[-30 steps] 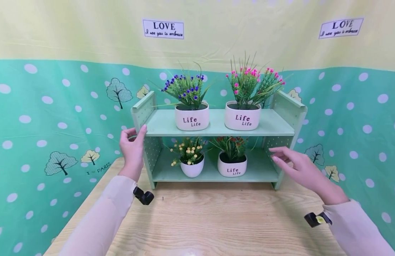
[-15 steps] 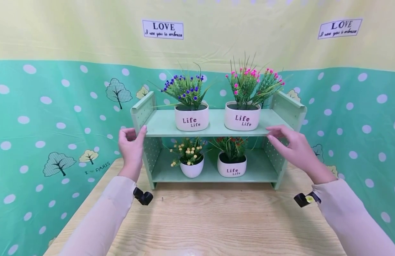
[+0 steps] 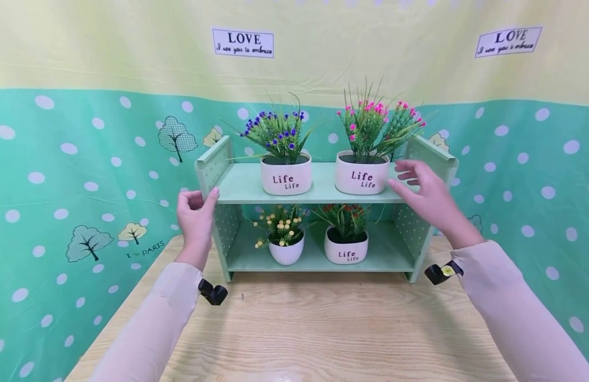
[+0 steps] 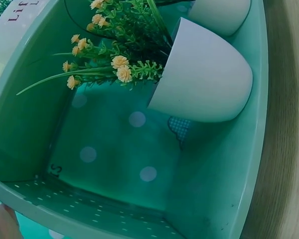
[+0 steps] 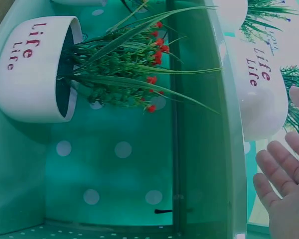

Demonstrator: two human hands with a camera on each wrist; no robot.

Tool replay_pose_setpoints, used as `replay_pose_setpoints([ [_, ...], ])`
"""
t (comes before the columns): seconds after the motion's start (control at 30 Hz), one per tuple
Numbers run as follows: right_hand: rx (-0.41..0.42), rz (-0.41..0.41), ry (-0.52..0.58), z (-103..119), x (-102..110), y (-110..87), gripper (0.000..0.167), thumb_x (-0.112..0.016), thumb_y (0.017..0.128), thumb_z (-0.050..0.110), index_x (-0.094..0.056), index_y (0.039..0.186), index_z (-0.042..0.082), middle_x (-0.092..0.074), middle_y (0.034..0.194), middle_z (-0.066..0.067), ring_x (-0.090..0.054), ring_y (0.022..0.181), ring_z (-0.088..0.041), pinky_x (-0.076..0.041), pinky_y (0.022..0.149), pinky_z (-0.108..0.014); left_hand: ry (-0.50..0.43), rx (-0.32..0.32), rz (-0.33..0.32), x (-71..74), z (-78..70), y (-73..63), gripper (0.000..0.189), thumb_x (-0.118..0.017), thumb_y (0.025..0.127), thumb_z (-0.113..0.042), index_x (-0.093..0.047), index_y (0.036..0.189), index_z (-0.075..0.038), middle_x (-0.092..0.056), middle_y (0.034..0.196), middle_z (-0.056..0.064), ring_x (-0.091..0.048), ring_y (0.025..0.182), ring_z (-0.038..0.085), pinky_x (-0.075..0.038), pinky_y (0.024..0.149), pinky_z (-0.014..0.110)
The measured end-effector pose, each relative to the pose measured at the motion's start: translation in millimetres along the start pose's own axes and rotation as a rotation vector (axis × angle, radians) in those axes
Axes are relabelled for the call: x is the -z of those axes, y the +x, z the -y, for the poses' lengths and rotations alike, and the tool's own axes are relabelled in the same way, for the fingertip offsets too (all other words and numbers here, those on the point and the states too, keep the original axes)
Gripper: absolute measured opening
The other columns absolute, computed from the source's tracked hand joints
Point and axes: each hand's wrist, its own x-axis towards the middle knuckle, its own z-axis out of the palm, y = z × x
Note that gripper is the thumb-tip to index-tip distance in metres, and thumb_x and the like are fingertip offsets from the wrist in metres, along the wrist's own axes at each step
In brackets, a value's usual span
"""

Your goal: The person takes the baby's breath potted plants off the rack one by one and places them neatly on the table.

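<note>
In the head view, my left hand (image 3: 196, 220) is at the left side panel of a green two-tier shelf (image 3: 323, 200). Its thumb lies on the panel's front edge while its curled fingers are on the outer side. Over the right end of the top board, my right hand (image 3: 430, 201) holds nothing, its fingers and thumb spread beside a white oval flowerpot (image 3: 361, 180) with pink flowers. Whether the thumb touches that pot is unclear. To its left stands a similar pot (image 3: 286, 181) with blue flowers, lettered "Life".
On the lower board are a rounded white pot (image 3: 287, 251) with yellow flowers and a "Life" pot (image 3: 346, 252) with red flowers. The shelf stands on a wooden table (image 3: 323, 323). A dotted green and yellow cloth (image 3: 118, 122) hangs behind.
My right hand has risen from beside the lower compartment to above the top board, moving left to the pink-flowered pot. My left hand and the pots have stayed in place.
</note>
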Motion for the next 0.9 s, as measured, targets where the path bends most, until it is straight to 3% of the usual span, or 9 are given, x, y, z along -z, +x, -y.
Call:
replay_pose_setpoints([
  [0.33, -0.162, 0.127, 0.102, 3.2, 2.3, 15.7, 0.080, -0.059, 0.098, 0.051, -0.027, 0.157, 0.007, -0.041, 0.151, -0.018, -0.043, 0.134, -0.040, -0.036, 0.107, -0.058, 0.002, 0.012, 0.012, -0.6, -0.1, -0.2, 0.039, -0.079, 0.087, -0.038, -0.055, 0.107, -0.016, -0.054, 0.103, 0.001, -0.050, 0.095, 0.014, -0.045, 0.077, 0.026],
  [0.6, -0.224, 0.241, 0.193, 3.1, 3.3, 31.7, 0.087, -0.057, 0.099, 0.050, -0.013, 0.160, 0.008, -0.023, 0.162, -0.017, -0.028, 0.145, -0.038, -0.026, 0.114, -0.057, 0.005, 0.010, -0.005, 1.3, 0.4, 0.3, 0.038, -0.079, 0.087, -0.039, -0.055, 0.107, -0.016, -0.053, 0.104, 0.000, -0.050, 0.096, 0.014, -0.045, 0.078, 0.026],
  [0.9, -0.247, 0.291, 0.144, -2.1, 4.0, 41.7, 0.091, -0.058, 0.098, 0.054, -0.016, 0.158, 0.000, -0.029, 0.157, -0.025, -0.029, 0.144, -0.040, -0.023, 0.116, -0.056, -0.003, 0.013, 0.005, 0.8, 0.2, -0.5, 0.038, -0.079, 0.087, -0.038, -0.055, 0.107, -0.016, -0.053, 0.104, 0.001, -0.050, 0.095, 0.014, -0.045, 0.078, 0.026],
])
